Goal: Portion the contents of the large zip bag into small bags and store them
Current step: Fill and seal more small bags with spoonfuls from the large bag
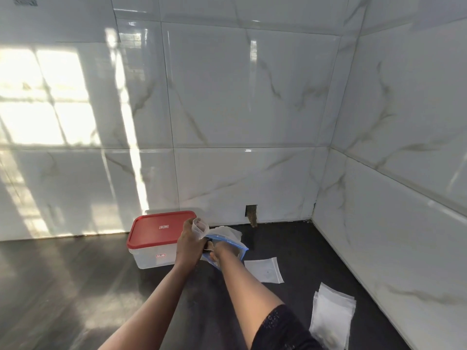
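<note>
The large zip bag [231, 239], clear with a blue zip edge, lies on the dark counter against the back wall. My right hand [219, 250] reaches into its mouth, fingers hidden inside. My left hand [188, 242] holds a small clear bag [201, 227] upright and open just above the large bag. A single small zip bag [264, 270] lies flat to the right. A stack of small bags [331, 315] lies nearer me at the right.
A clear plastic container with a red lid [156, 231] stands shut, left of my hands, against the tiled back wall. A tiled side wall closes the counter [75, 286] on the right. A small hole [251, 214] shows at the wall's base.
</note>
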The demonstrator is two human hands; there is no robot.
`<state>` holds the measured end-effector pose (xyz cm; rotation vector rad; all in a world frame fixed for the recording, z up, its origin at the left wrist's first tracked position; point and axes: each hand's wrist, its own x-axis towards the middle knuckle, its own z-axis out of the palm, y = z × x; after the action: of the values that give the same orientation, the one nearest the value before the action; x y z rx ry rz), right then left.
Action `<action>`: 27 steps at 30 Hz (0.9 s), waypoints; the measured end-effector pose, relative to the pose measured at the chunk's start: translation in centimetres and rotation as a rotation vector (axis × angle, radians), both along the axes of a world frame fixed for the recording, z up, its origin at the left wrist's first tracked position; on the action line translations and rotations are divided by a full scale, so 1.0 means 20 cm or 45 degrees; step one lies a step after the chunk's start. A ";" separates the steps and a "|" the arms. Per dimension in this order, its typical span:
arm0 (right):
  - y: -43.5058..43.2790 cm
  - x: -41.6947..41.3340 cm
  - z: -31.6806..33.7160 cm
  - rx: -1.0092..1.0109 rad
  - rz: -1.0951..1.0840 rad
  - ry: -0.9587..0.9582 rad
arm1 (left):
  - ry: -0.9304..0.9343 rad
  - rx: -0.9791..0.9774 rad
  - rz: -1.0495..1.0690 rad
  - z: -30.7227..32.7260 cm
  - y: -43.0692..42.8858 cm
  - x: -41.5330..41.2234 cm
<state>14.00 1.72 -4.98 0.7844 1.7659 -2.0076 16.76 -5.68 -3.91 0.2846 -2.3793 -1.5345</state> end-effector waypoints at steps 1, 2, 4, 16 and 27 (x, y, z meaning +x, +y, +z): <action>0.00 -0.02 -0.03 -0.032 -0.052 0.022 | 0.002 -0.008 0.007 0.00 0.01 -0.01; 0.02 -0.02 -0.04 -0.053 -0.078 0.023 | 0.002 -0.018 0.013 -0.01 0.02 -0.01; 0.04 -0.01 -0.01 -0.073 -0.092 0.039 | 0.001 -0.012 0.027 -0.01 0.04 -0.01; 0.17 0.06 0.03 0.064 0.011 0.272 | -0.007 0.034 0.063 0.00 0.12 0.01; 0.33 0.08 0.03 0.818 0.166 0.337 | -0.029 0.016 0.058 0.01 0.16 0.08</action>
<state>15.55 8.37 -4.38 0.5621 2.5960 -1.5098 18.30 -2.58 -3.80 0.3580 -2.3644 -1.5344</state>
